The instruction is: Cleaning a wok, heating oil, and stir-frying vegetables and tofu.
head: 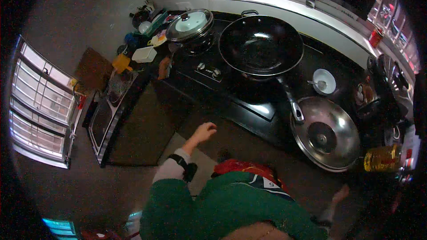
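Observation:
My left hand (204,132) is raised in front of the dark counter edge, fingers loosely curled; whether they are closed is hard to see, and nothing shows in it. At the lower right, my right hand (341,194) hangs low, dim and blurred, below a large metal wok lid (343,123). A black wok (260,48) with a long metal handle sits on the gas stove (208,71). Left of it stands a pot with a glass lid (190,25). Beside the wok handle is a white bowl (328,77) with a spoon in it.
A bottle of yellow oil (382,158) lies or stands at the right, its pose unclear. On the left are a sink (101,126), a white plastic container (144,55), a yellow item (121,62) and a brown board (91,70). A red can (376,38) stands on the window ledge.

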Demonstrator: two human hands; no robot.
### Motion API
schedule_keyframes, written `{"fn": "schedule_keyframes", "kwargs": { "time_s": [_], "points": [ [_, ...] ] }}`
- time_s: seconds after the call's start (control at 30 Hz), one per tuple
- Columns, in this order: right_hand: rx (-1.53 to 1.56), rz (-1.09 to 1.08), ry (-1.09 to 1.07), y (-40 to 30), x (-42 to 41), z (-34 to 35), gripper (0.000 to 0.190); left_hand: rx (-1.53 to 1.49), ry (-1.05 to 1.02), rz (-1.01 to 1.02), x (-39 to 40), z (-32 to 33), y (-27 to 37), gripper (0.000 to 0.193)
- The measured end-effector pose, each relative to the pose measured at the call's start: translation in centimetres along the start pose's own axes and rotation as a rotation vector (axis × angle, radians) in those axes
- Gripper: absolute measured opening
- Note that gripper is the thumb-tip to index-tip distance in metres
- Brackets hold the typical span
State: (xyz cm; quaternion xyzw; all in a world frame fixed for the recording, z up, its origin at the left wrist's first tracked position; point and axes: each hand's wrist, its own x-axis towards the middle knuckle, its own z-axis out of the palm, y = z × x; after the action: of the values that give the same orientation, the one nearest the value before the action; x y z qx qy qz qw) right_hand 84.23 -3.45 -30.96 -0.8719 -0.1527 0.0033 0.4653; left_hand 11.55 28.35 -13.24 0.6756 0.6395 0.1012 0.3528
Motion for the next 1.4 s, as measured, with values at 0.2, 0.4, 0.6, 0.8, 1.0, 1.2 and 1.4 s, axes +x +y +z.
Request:
{"fn": "schedule_keyframes", "kwargs": {
  "time_s": [0.2, 0.4, 0.6, 0.8, 1.0, 1.2, 1.4],
  "points": [
    [0.164, 0.033, -0.679, -7.7, -19.5, 7.4, 0.019, 0.009, 0.577, -0.072, 5.2, -12.5, -7.8, 0.023],
    [0.219, -0.078, -1.150, -35.5, -34.5, 14.6, 0.014, 0.203, 0.824, -0.086, 16.1, -25.6, -14.3, 0.030],
    [0.204, -0.073, -1.340, -51.3, -42.6, 21.9, 0.019, 0.396, 0.519, -0.127, 25.9, -30.7, -18.6, 0.055],
    [0.166, 0.111, -1.298, -56.4, -46.2, 25.8, 0.018, 0.060, 0.319, 0.163, 29.0, -32.4, -23.8, 0.041],
    [0.148, 0.126, -0.973, -60.7, -43.7, 22.1, 0.023, -0.120, 0.451, 0.049, 25.5, -38.3, -23.5, 0.037],
    [0.193, -0.062, -0.722, -62.4, -40.9, 18.4, 0.023, -0.372, 0.223, 0.239, 21.9, -44.0, -15.8, 0.046],
    [0.677, -0.219, -1.314, -70.3, -44.5, 24.2, 0.074, -0.311, -0.391, 0.479, 18.6, -40.9, 4.5, 0.048]
  ]
}}
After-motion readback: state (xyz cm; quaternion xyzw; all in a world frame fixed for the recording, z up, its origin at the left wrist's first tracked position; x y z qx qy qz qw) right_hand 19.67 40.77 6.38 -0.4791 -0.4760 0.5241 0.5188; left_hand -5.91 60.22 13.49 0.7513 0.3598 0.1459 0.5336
